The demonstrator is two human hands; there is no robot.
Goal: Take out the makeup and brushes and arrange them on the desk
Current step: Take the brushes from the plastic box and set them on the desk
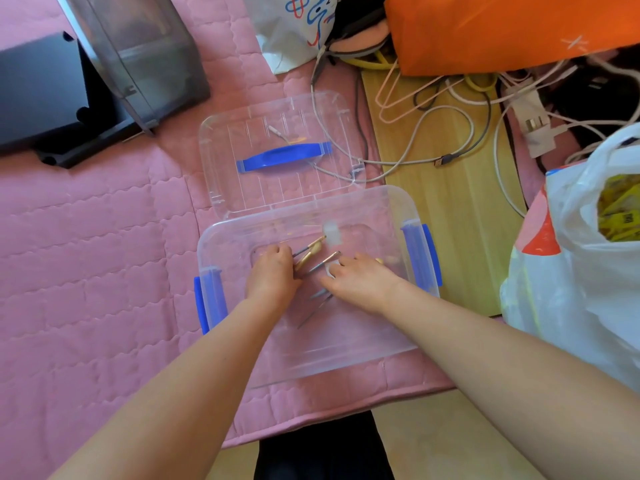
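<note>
A clear plastic storage box (391, 209) with blue side latches stands on the pink quilted mat, and both my hands are inside it. My left hand (272, 275) grips a bundle of makeup brushes (313, 250) with gold and dark handles that point up and to the right. My right hand (356, 278) lies over a small white item (332, 268), fingers curled on it. More thin dark brushes (317, 306) lie on the box floor between my wrists. A small frosted bottle (332, 232) stands at the back of the box.
The clear lid (277, 147) with its blue handle lies behind the box. A grey case (138, 53) and a black box (41, 95) sit at the back left. Cables (433, 133), an orange bag (502, 29) and a white plastic bag (588, 254) crowd the right side on the wooden floor.
</note>
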